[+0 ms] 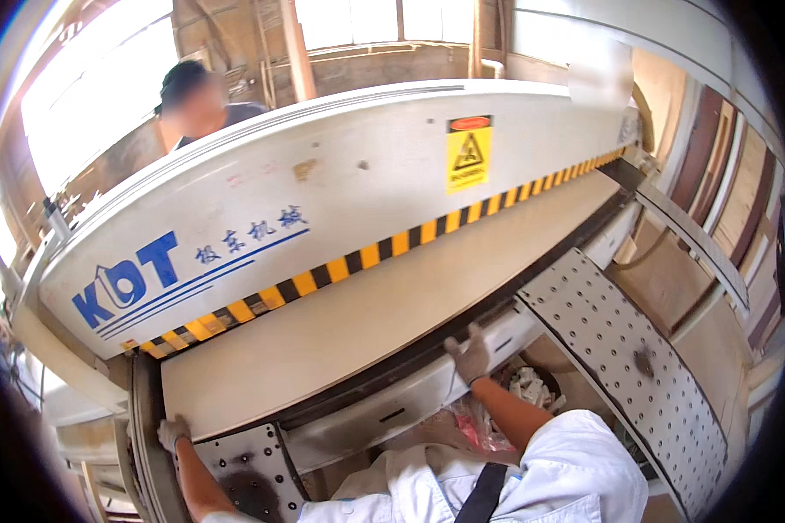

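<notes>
Both gloved hands grasp the near edge of the pale board (392,305): left hand (173,431) at its corner, right hand (469,356) midway. Beyond the board, the white machine (323,192) blocks movement; perforated plates (628,357) flank it.

One pale board (392,305) at centre, two gloved hands, left hand (173,431) at 8 o'clock, right hand (468,355) at 5 o'clock, two perforated metal plates, one (637,366) at 4 o'clock, one (249,462) at 7 o'clock, one yellow warning sticker (468,155) at 1 o'clock, one other person (196,103) at 11 o'clock
</notes>
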Motion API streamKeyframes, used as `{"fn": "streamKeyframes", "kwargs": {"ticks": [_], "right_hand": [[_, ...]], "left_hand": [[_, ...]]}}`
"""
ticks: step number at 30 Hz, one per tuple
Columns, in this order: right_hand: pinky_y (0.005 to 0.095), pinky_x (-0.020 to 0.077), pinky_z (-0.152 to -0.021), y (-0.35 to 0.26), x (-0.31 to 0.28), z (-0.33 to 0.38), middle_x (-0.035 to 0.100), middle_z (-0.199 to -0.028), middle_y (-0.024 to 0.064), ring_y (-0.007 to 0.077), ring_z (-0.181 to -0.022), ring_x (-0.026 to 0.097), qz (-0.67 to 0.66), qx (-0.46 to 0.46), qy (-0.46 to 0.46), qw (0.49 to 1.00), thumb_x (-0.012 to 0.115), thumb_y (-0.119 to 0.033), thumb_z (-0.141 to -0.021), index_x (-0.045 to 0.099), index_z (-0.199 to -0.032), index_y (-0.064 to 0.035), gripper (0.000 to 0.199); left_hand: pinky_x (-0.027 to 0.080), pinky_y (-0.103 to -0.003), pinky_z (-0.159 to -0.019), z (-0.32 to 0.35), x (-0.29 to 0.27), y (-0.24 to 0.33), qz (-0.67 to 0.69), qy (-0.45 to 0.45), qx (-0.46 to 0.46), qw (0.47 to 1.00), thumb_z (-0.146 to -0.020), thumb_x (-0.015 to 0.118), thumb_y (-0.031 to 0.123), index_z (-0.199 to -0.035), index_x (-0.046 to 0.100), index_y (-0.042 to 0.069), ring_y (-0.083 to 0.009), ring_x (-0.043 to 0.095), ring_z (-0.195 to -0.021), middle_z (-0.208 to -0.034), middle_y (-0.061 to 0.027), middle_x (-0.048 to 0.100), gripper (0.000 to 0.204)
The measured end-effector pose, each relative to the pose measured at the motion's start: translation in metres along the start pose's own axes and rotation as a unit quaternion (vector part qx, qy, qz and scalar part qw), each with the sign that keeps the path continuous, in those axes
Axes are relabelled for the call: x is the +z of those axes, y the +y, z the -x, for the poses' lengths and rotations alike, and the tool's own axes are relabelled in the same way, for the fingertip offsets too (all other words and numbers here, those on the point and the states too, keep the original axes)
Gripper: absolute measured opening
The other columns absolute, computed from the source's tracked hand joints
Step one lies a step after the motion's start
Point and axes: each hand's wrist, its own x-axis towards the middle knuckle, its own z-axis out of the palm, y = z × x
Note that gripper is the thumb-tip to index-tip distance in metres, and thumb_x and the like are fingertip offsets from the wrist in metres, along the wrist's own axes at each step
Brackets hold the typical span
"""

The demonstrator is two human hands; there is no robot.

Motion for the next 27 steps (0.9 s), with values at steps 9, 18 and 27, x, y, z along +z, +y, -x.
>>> {"fn": "streamKeyframes", "kwargs": {"ticks": [9, 18, 27], "right_hand": [[0.0400, 0.0444, -0.117, 0.087, -0.058, 0.228, 0.060, -0.151, 0.0123, 0.0279, -0.142, 0.054, 0.030, -0.515, -0.467, 0.718, 0.068, -0.030, -0.097, 0.061, -0.145, -0.0132, 0.051], [0.0465, 0.0424, -0.116, 0.068, -0.234, 0.378, 0.063, -0.145, 0.0125, 0.0253, -0.138, 0.057, -0.506, 0.382, -0.638, 0.438, 0.074, -0.053, -0.098, 0.052, -0.152, -0.0131, 0.071], [0.0483, 0.0608, -0.098, 0.122, -0.431, 0.553, 0.073, -0.125, 0.0051, 0.0230, -0.112, 0.072, -0.568, 0.482, -0.393, 0.539, 0.083, -0.027, -0.094, 0.064, -0.131, -0.0118, 0.045]], "left_hand": [[0.057, -0.052, -0.094, 0.248, 0.008, -0.197, -0.021, 0.142, 0.096, 0.985, -0.092, 0.071, 0.053, -0.117, 0.073, 0.000, -0.0448, 0.072, -0.107, -0.113, -0.0274, 0.074, 0.059], [0.058, -0.038, -0.075, 0.556, -0.023, -0.324, 0.352, -0.096, 0.092, 0.927, -0.083, 0.082, 0.009, -0.097, 0.067, -0.008, -0.0245, 0.071, -0.081, -0.089, -0.0138, 0.073, 0.026], [0.060, -0.032, -0.058, 0.854, -0.069, -0.444, 0.510, -0.400, -0.008, 0.761, -0.090, 0.062, 0.002, -0.110, 0.068, -0.007, -0.0199, 0.071, -0.073, -0.095, -0.0123, 0.073, 0.022]]}}
